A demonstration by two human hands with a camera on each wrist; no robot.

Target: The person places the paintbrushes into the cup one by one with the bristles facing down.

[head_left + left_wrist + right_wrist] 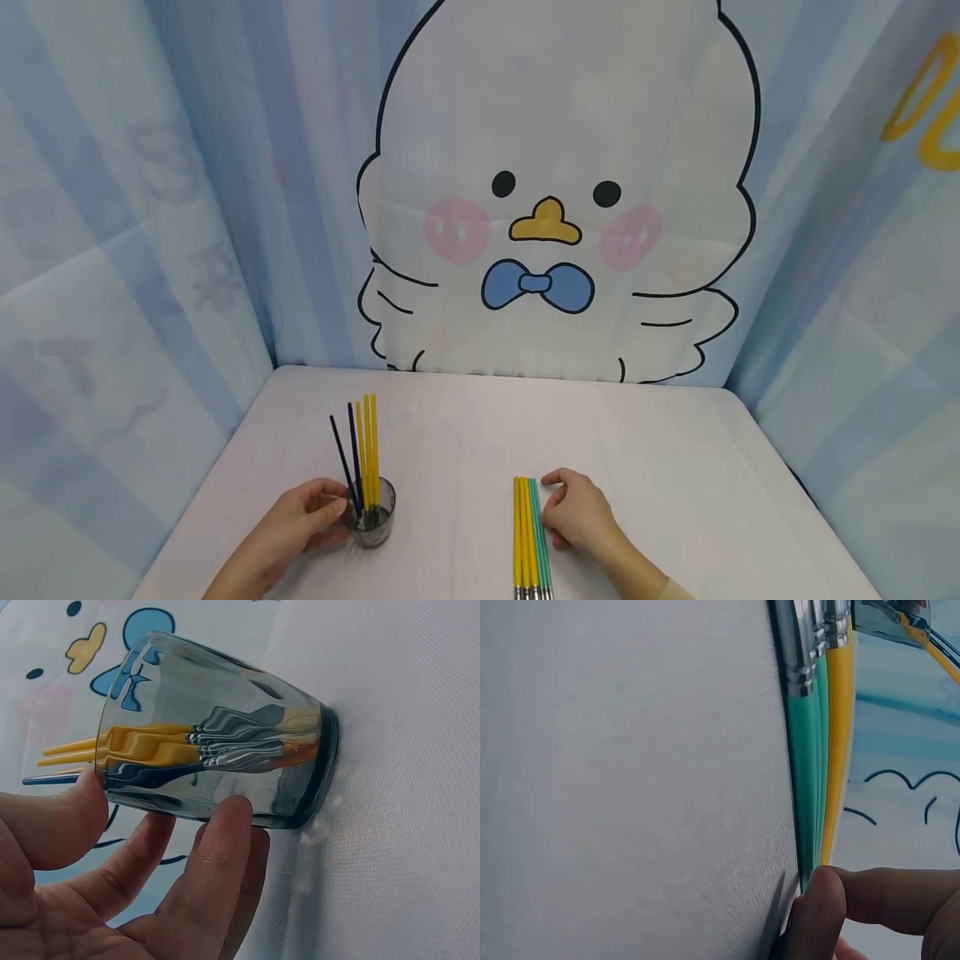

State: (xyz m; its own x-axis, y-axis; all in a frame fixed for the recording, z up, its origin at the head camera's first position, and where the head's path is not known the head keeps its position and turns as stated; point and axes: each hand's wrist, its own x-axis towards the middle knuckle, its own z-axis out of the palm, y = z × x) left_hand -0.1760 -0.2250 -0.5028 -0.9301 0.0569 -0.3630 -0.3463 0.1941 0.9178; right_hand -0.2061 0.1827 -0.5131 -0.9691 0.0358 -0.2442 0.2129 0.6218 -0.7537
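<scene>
My left hand (300, 521) holds a clear drinking glass (300, 795) from its left side, thumb by the rim and fingers along the wall. Inside lean several paintbrushes, yellow-handled (374, 450) and dark blue-handled (342, 457), bristles down at the base. On the right, a row of paintbrushes lies on the table, with yellow handles (522, 533) beside green handles (542, 533); their metal ferrules (795, 645) point toward me. My right hand (585, 517) is at the row's right side, bent fingertips right beside the far part of the green handles.
Both hands work above a white cloth-covered table (450, 442). A backdrop curtain (547, 333) with a cartoon chick rises behind its far edge, and striped blue curtains (112, 292) flank both sides.
</scene>
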